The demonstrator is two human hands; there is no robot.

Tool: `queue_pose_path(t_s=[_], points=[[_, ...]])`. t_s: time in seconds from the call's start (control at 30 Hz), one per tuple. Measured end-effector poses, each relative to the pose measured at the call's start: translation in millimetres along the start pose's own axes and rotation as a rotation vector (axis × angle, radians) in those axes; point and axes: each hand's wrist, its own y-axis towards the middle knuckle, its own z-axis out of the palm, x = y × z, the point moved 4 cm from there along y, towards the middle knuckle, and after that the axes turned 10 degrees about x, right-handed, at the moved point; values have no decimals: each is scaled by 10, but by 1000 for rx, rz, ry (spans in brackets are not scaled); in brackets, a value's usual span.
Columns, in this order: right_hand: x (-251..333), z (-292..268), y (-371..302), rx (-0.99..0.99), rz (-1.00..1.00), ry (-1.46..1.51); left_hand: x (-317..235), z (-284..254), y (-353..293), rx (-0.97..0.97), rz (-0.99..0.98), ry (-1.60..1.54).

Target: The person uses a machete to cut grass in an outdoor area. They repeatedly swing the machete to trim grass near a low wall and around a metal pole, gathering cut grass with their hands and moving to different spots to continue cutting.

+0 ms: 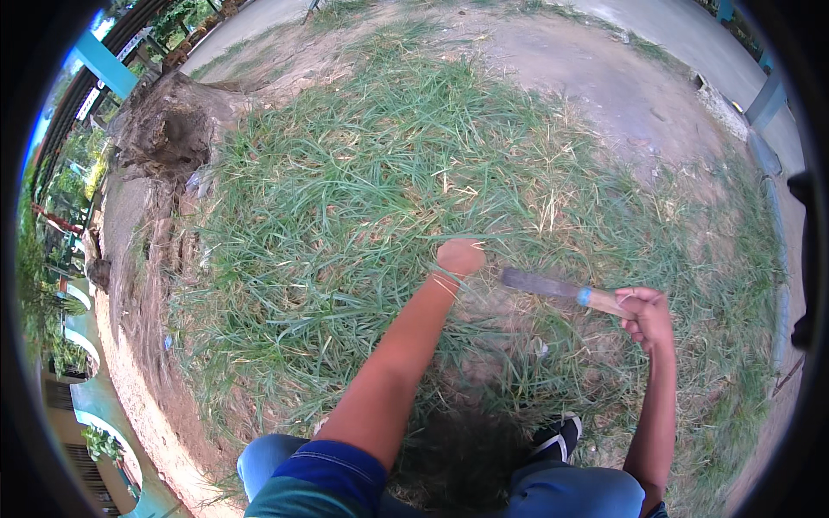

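Observation:
My left hand (462, 256) reaches down into the long green grass (345, 207), a little above the middle of the view. Its back shows, a few blades lie across it and the wrist, and its fingers are hidden. To its right, my right hand (646, 318) is closed round the wooden handle of a knife (544, 283). The knife has a wide dark blade and a light blue band where the handle begins. Its blade points left toward my left hand, with a small gap between them, over a thin patch of grass and bare soil.
A weathered tree stump (173, 129) stands at the far left, with roots running down that side. Bare dirt (596, 112) lies beyond the grass at the far right. A kerb (767, 164) borders the right side. My shoe (557, 439) is on the ground close to me.

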Motion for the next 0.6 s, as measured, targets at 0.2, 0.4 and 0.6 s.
queue_pose_path(t_s=[0.2,0.4,0.6], points=[[4,481,97,-14,-94,-35,1,86,-5,-15,48,74],[-26,-546,-271,-16,-42,134,129,147,19,-15,41,62],[-590,972,497,-107,-252,30,152,361,125,-33,52,104]])
